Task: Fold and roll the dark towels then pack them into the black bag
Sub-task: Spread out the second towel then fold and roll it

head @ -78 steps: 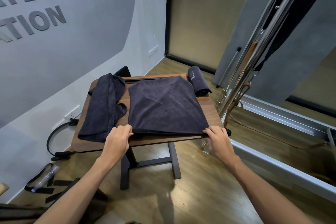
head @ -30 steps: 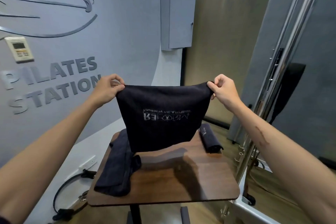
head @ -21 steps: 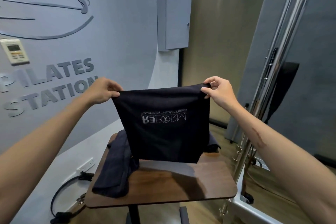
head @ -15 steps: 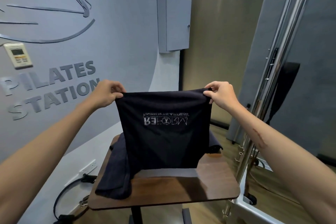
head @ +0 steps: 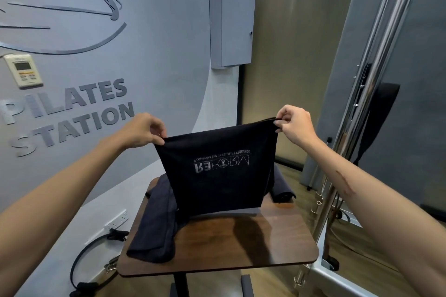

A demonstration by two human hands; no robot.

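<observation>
The left hand (head: 142,131) pinched one upper corner of a dark towel (head: 218,169), fingers and thumb clamped on the cloth. The right hand (head: 293,125) pinched the other upper corner the same way, a little higher than the left. Between the two hands the top edge of the towel was stretched almost taut, and the cloth hung down from them as a flat sheet. Pale lettering showed across its middle, upside down and reversed from this side.

Below the hands stood a wooden bench (head: 253,248). The lower edge of the held towel hung at about the level of the far part of the benchtop; whether it touched the wood could not be told. Below the left hand a second towel (head: 156,229) lay loosely folded along that edge of the bench, its near end bunched. Below the right hand, at the far corner of the bench, a rolled towel (head: 282,190) lay partly hidden behind the hanging cloth.

Farther out beyond the right hand rose a chrome pole (head: 369,75). Beyond the left hand was a grey wall with raised letters (head: 70,116), a small wall controller (head: 23,70) and a grey box (head: 231,29). On the floor below the left forearm lay a black ring (head: 96,263).
</observation>
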